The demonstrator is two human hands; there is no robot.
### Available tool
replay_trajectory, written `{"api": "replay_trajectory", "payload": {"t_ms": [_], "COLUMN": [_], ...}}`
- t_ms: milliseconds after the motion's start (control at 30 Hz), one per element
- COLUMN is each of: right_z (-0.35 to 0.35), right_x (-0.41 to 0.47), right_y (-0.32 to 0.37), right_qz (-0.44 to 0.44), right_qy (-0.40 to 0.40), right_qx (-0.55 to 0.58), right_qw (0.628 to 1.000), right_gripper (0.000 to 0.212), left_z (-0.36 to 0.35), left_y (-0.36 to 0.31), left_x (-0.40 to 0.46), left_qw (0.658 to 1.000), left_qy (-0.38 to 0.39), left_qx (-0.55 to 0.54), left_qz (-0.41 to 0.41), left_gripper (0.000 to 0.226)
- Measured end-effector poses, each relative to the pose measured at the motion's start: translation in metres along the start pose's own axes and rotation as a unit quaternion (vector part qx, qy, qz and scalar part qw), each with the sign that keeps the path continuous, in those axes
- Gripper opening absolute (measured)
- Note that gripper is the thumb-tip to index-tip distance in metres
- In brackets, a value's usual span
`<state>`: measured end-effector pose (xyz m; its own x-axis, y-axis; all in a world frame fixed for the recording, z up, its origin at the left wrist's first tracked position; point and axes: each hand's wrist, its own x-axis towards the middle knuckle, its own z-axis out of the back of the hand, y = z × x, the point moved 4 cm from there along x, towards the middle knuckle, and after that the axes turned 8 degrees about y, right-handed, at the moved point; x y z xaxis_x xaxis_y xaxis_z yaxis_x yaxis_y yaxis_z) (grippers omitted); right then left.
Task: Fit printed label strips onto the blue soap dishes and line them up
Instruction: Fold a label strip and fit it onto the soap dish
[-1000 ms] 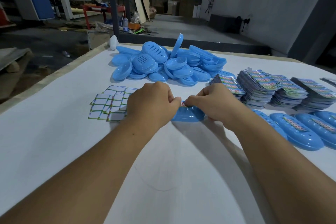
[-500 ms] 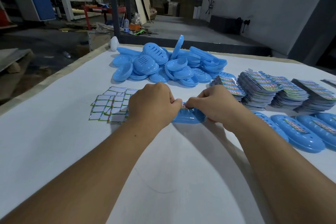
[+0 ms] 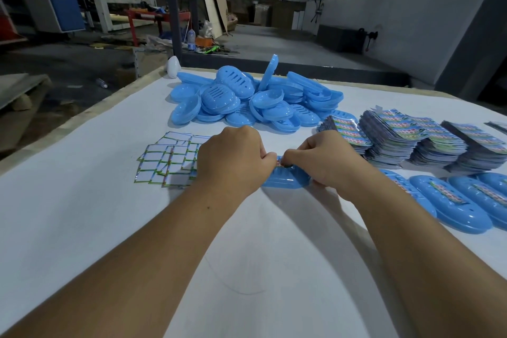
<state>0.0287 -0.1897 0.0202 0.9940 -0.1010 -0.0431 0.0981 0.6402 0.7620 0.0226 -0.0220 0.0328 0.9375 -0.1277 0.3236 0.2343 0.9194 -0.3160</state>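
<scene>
- Done so far, by the look of it: a row of labelled dishes lying side by side along the right edge of the counter, each with a printed strip across its top.
- Left to do: a big pile of bare blue dishes at the far side; thick stacks of label strips just behind the row.
- In hand now: one soap dish on the counter at centre, pale blue, oval, glossy, mostly hidden.
- Left hand and right hand with fingers curled, pinching a label strip over the dish top.
- Strip barely visible; probably mid-fitting.
</scene>
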Motion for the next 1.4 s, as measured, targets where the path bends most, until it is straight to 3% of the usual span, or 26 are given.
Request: {"api": "replay_trajectory", "payload": {"t_ms": [467, 667, 900, 1000, 1100, 1167, 1200, 1300, 1400], "right_z": [0.000, 0.002, 0.010, 0.012, 0.019, 0.018, 0.014, -0.005, -0.015], "right_x": [-0.002, -0.003, -0.005, -0.004, -0.002, -0.003, -0.005, -0.013, -0.014], "right_y": [0.003, 0.002, -0.004, -0.005, 0.001, 0.006, 0.008, 0.012, 0.013], "right_qz": [-0.004, -0.018, -0.034, -0.011, 0.050, 0.103, 0.122, 0.151, 0.165], "right_qy": [-0.004, 0.021, 0.045, 0.013, -0.054, -0.037, -0.003, 0.106, 0.116], "right_qx": [-0.023, -0.005, 0.004, -0.006, -0.092, -0.107, -0.104, -0.128, -0.138], "right_qw": [1.000, 1.000, 0.998, 1.000, 0.993, 0.988, 0.987, 0.975, 0.970], "right_gripper": [0.038, 0.031, 0.052, 0.049, 0.046, 0.036, 0.042, 0.095, 0.106], "left_z": [0.001, -0.002, -0.009, -0.011, -0.006, -0.003, -0.002, -0.004, -0.006], "left_y": [-0.002, 0.004, 0.015, 0.021, 0.024, 0.025, 0.023, 0.022, 0.021], "left_x": [0.000, 0.000, 0.005, 0.008, 0.010, 0.010, 0.010, 0.009, 0.009], "left_qw": [1.000, 1.000, 0.994, 0.988, 0.988, 0.989, 0.990, 0.990, 0.989], "left_qy": [0.011, 0.007, 0.053, 0.067, 0.035, 0.012, 0.002, -0.010, -0.020], "left_qx": [0.011, -0.027, -0.081, -0.123, -0.136, -0.136, -0.136, -0.135, -0.143], "left_qz": [0.005, 0.005, 0.042, 0.056, 0.057, 0.054, 0.049, 0.035, 0.025], "left_gripper": [0.029, 0.032, 0.038, 0.027, 0.018, 0.016, 0.016, 0.016, 0.017]}}
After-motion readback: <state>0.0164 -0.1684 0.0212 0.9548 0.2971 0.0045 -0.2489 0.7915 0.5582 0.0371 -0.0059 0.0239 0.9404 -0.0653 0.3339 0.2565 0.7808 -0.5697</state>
